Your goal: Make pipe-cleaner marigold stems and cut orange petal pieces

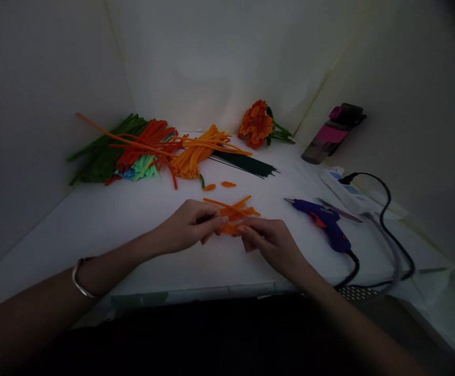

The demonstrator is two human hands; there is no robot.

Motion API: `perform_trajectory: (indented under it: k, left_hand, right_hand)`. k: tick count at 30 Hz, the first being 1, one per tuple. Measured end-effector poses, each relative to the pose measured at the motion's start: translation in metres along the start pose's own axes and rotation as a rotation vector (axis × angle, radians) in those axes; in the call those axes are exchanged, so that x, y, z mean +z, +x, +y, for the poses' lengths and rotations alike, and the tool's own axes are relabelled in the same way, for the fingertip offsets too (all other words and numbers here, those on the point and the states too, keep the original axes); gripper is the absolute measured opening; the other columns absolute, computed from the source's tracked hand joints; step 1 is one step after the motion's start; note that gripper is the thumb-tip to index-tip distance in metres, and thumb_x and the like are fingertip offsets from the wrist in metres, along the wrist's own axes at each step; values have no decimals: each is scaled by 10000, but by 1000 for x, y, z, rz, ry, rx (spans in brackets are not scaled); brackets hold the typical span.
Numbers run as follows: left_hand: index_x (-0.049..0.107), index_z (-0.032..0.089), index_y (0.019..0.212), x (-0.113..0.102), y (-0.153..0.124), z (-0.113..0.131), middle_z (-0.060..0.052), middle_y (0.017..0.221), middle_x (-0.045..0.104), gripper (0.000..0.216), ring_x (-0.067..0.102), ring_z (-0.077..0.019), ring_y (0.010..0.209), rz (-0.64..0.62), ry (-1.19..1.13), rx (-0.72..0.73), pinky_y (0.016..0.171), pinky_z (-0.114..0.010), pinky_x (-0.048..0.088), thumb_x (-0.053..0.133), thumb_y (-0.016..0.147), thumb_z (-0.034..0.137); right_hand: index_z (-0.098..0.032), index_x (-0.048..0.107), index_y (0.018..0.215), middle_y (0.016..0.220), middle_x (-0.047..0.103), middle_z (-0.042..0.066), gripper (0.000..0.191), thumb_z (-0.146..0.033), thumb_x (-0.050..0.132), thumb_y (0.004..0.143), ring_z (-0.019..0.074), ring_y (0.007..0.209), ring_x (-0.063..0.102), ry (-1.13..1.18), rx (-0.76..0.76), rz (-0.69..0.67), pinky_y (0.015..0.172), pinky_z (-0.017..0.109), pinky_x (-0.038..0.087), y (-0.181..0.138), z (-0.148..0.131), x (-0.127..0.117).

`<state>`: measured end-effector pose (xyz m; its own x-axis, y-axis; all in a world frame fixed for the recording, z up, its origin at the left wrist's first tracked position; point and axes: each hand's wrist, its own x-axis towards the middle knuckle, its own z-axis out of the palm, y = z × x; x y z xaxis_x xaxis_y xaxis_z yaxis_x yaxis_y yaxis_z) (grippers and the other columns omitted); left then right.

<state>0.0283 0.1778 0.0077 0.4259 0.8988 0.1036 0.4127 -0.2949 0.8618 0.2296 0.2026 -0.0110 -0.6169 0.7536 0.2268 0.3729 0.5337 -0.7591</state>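
Observation:
My left hand [190,224] and my right hand [268,240] meet over the white table [133,219], both pinched on a bent orange pipe cleaner piece [230,227]. Just behind them lie a few loose orange pipe cleaner lengths [237,206]. Two small orange loops [219,185] lie further back. A silver bangle [79,279] sits on my left wrist.
A heap of green, red, orange and light green pipe cleaners [145,149] lies at the back left, with dark green wire stems [247,163] beside it. A finished orange flower bunch [258,125] leans at the back. A purple glue gun [325,222] with black cable lies right.

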Motion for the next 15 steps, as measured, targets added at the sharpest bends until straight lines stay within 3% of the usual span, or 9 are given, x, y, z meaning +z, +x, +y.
perform_trajectory:
  k: [4,8,11,15]
  left_hand:
    - [549,124,626,-29,2,2,31,531,476,296,421,-74,485,-267,204,-34,465,-173,310,440,852,280]
    - [546,130,604,-52,0,-6,19,551,476,259,418,-92,505,-421,459,-110,486,-196,302,425,817,212]
    - [511,150,562,-62,-5,-14,16,533,464,234,418,-107,500,-430,637,-165,489,-217,281,434,776,206]
    - [506,161,544,-66,-7,-16,2,510,477,262,395,-117,447,-302,809,-276,450,-240,230,476,754,314]
  right_hand:
    - [-188,625,965,869,632,61,190,-269,478,877,174,768,576,-323,-61,128,689,304,459,4,15,-4]
    - [-196,642,983,1013,625,92,203,-176,492,849,233,926,560,-539,-121,81,811,398,458,7,29,-5]
    - [-179,650,932,970,644,85,189,-145,491,836,221,887,583,-522,-140,117,792,390,479,7,33,-6]
    - [-164,646,947,1014,636,94,211,-131,471,832,213,927,592,-459,-195,252,817,385,487,7,30,-8]
